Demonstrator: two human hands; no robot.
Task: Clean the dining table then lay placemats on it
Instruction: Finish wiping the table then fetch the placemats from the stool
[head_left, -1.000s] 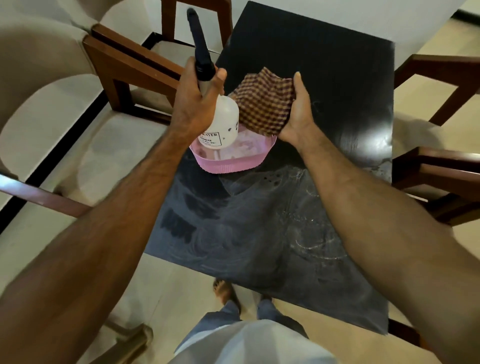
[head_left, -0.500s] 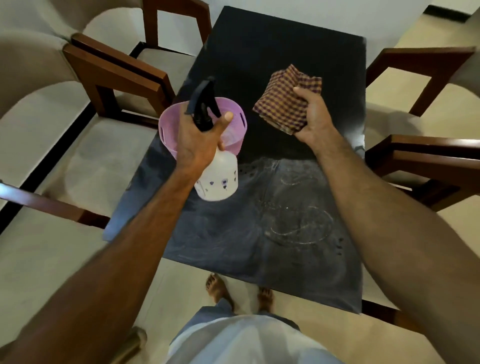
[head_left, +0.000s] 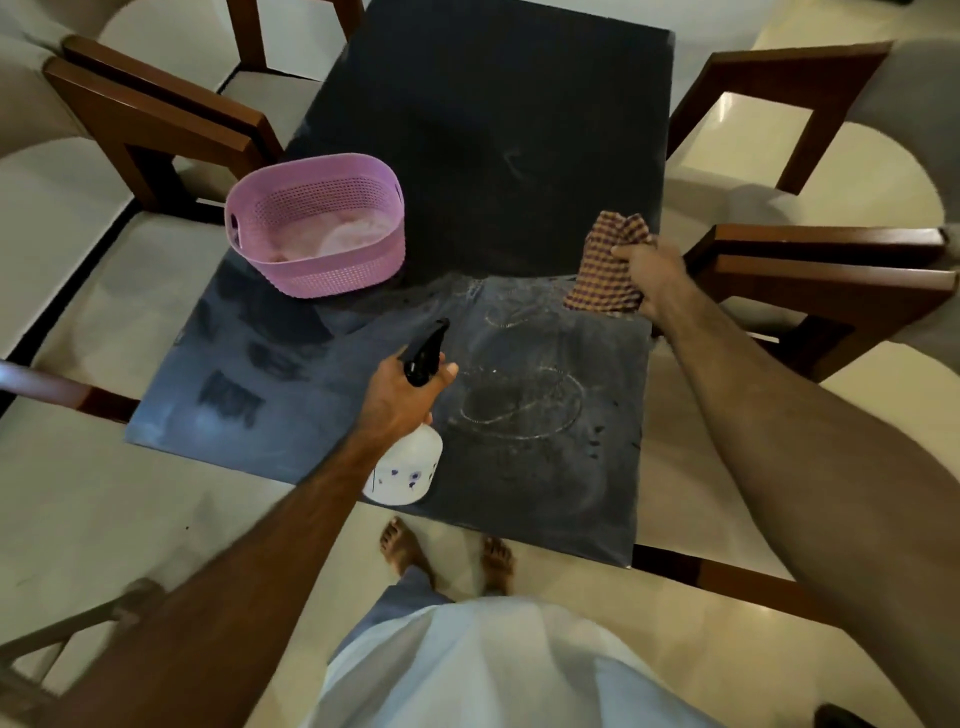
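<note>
Dusty dark dining table awaiting cleaning — left hand gripping spray bottle, right hand clutching checked cloth beyond it; spraying the ring marks likely comes next.

Dark dining table: near half smeared, ring marks toward my near-right corner. Pink basket standing by left edge, mid-length.
</note>
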